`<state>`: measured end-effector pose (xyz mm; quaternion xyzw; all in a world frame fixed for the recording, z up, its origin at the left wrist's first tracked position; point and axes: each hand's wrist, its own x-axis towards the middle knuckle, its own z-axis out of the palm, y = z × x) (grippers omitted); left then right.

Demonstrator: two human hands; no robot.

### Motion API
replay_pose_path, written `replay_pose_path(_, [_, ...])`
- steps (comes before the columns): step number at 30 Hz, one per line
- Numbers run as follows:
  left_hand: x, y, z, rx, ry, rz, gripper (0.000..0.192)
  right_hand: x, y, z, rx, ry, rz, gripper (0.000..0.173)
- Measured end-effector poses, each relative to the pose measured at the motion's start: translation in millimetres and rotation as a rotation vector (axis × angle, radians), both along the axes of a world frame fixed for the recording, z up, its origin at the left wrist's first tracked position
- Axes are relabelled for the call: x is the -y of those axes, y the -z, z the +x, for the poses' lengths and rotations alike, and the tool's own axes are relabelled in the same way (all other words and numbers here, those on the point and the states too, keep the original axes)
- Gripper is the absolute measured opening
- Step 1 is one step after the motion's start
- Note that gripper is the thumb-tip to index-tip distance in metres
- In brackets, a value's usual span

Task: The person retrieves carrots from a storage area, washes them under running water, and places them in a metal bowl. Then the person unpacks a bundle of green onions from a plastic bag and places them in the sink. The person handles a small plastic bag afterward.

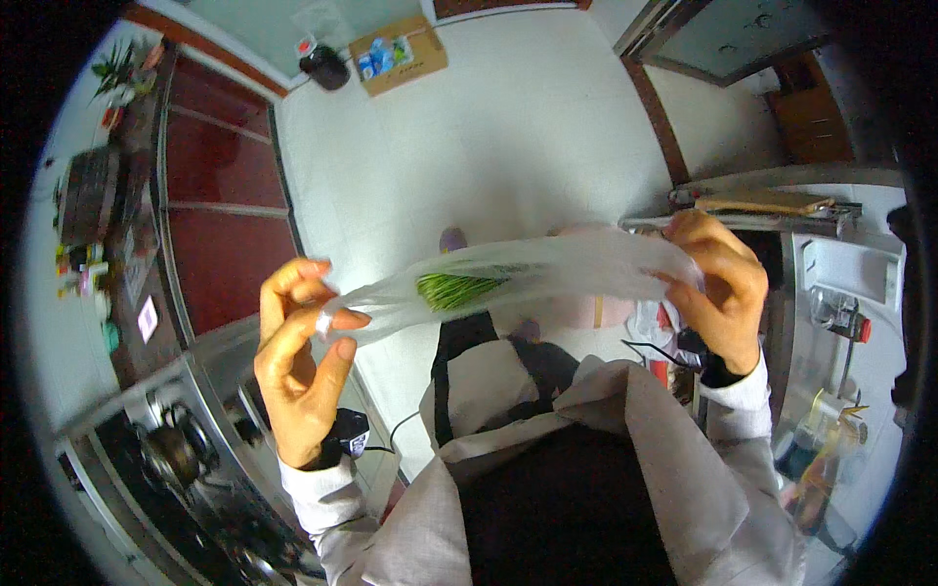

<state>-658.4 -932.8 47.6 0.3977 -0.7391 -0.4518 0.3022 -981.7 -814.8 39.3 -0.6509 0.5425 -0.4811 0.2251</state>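
Observation:
A translucent plastic bag (579,265) is stretched sideways in front of me, between my two hands. Inside it, left of the middle, lies a bunch of thin green stalks (458,290). My left hand (304,359) has the bag's left end at its fingers, with a loop of plastic around a fingertip. The bag's right end is held between the thumb and fingers of my right hand (718,282). The bag hangs above the floor, at about waist height.
Left, a dark countertop (143,344) runs above red cabinets (227,161), with a metal pot (172,447) on the stove. Ahead on the floor stand a cardboard box (410,69) and a dark jug (325,67). At right are a wooden board (766,202) and a white tray (854,272).

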Motion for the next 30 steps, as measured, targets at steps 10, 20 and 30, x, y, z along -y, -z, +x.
replay_pose_path(10, [258, 17, -146, -0.097, 0.602, 0.162, 0.062, 229, -38, -41, -0.357, 0.071, 0.004, 0.012])
replay_pose_path(20, [423, 79, -353, 0.087, 0.652, -0.874, 0.032, 439, -1, -196, -0.105, 0.177, -0.264, 0.01])
replay_pose_path(30, [570, 128, -522, 0.395, 0.581, -0.643, 0.058, 593, 51, -373, -0.4, -0.026, -0.089, 0.009])
